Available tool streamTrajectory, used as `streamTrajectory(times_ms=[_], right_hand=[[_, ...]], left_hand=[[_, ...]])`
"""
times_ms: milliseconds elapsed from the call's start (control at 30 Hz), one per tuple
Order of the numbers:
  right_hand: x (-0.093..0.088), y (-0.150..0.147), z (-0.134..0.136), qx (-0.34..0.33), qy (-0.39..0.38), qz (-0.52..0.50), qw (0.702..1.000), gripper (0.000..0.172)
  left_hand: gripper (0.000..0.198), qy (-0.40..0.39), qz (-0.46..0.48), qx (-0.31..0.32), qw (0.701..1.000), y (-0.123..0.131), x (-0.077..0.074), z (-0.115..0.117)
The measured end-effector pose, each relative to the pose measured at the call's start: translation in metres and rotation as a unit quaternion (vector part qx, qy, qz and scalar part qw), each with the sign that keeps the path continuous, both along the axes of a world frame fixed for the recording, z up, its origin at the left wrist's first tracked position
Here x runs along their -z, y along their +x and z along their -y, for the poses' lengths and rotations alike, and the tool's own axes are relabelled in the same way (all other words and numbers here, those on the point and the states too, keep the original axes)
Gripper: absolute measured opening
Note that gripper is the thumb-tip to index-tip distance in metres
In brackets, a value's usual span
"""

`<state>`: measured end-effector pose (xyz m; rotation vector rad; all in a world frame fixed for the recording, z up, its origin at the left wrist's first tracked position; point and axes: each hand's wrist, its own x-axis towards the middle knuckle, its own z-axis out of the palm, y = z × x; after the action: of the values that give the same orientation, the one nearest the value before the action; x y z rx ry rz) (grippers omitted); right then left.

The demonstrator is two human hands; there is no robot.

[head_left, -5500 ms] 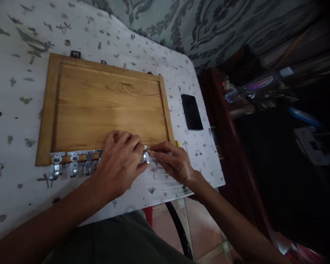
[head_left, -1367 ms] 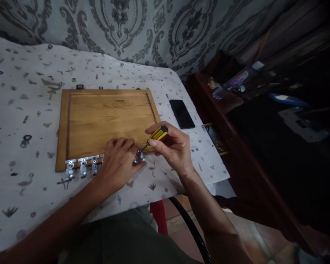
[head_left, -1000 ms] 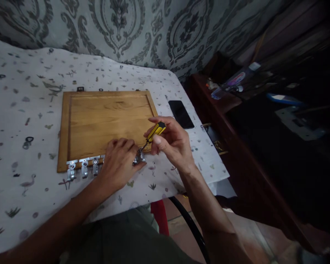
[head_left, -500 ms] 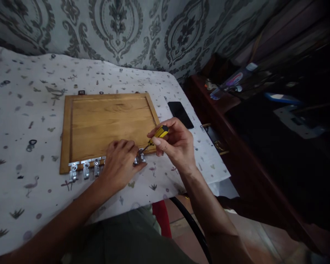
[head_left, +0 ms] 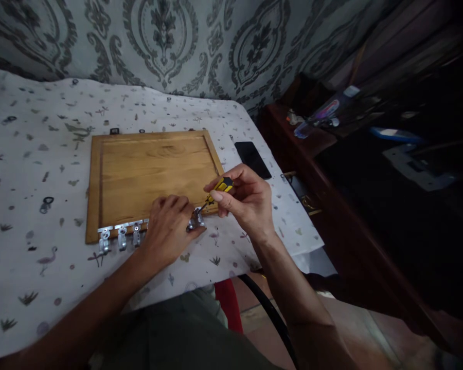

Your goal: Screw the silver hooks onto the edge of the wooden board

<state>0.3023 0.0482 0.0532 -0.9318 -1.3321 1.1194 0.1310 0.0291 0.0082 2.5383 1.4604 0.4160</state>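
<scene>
A wooden board (head_left: 154,164) with a raised frame lies on the table. Along its near edge sit several silvery metal hooks (head_left: 122,237) in a row. My left hand (head_left: 170,226) rests over this edge with its fingers bent, thumb and fingers gripping the rightmost metal hook (head_left: 199,220); other hooks may be hidden beneath the hand. Between the thumb and fingers of my right hand (head_left: 245,203) is a small yellow and black screwdriver (head_left: 220,189). It tilts down to the left, with its tip at the rightmost hook.
A black phone (head_left: 253,160) lies right of the board on the patterned tablecloth (head_left: 38,169). Dark red furniture (head_left: 312,154) stands to the right, bearing a clear plastic bottle (head_left: 326,113). Behind the table hangs a patterned curtain (head_left: 162,41).
The yellow screwdriver handle has turned slightly in my right fingers and shifted a little left. My left hand stays in place on the hook; the view has moved slightly.
</scene>
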Motion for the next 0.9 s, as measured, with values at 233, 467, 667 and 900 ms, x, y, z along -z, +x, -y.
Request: streamTrajectory(times_ms=[233,467,667,900], right_hand=[[0.003,0.0095,0.003,-0.014,0.031,0.047,0.998,0.034],[0.0009,0.0046,0.0033,0.015,0.017,0.017,1.0,0.038],[0.0009,0.0095,0.0058,-0.029,0.017,0.014,0.999,0.038],[0.0007,0.0045,0.0079,0.019,0.032,0.03,0.999,0.03]], left_hand=[[0.034,-0.004,-0.01,0.003,1.0,0.0,0.0,-0.0002],[0.033,-0.001,-0.01,0.002,1.0,-0.0005,0.0012,-0.0002],[0.032,0.003,-0.018,0.007,1.0,-0.0009,0.0002,-0.0006],[0.034,-0.01,-0.018,0.004,1.0,-0.0011,-0.0003,-0.0008]])
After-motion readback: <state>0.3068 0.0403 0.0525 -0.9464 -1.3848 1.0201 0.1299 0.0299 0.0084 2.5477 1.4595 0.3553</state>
